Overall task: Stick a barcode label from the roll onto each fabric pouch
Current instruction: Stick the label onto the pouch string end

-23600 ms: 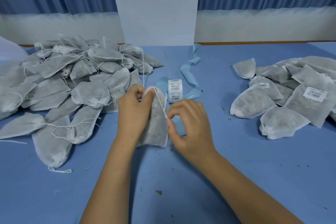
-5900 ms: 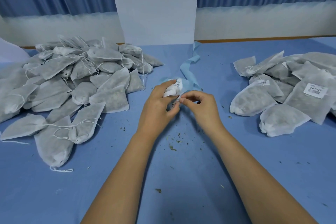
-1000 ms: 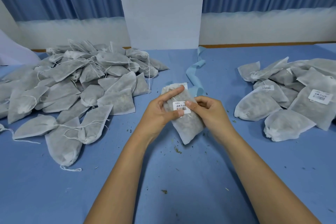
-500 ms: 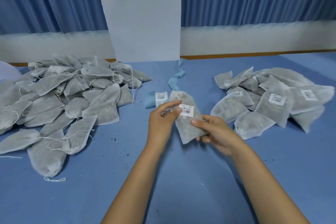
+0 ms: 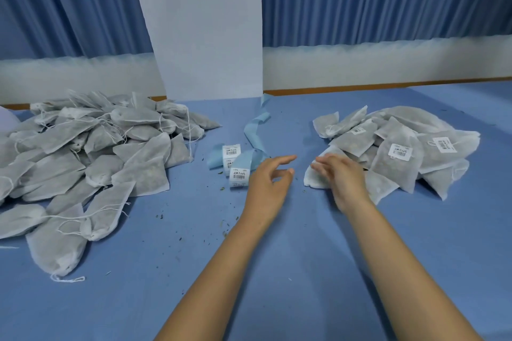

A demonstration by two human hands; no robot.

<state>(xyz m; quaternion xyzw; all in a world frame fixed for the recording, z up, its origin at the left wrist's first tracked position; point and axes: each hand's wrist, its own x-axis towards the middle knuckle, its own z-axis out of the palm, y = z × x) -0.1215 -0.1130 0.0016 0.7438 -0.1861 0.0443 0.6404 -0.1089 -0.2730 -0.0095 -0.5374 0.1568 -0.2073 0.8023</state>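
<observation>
A roll of white barcode labels (image 5: 234,163) on pale blue backing lies mid-table, just left of my left hand (image 5: 270,183). That hand hovers empty with fingers loosely spread. My right hand (image 5: 342,174), blurred, lies with straight fingers on a grey fabric pouch (image 5: 315,174) at the near left edge of the labelled pile (image 5: 399,149) on the right. A big heap of unlabelled pouches (image 5: 83,158) with white drawstrings fills the left side.
The loose blue backing strip (image 5: 256,130) trails from the roll toward the back wall. A white panel (image 5: 199,25) stands upright behind it. Dark crumbs dot the blue table (image 5: 194,230) in front of my arms.
Half a second ago both hands held the labelled pouch in the middle. It now lies at the edge of the right pile under my right hand, and my left hand has let go.
</observation>
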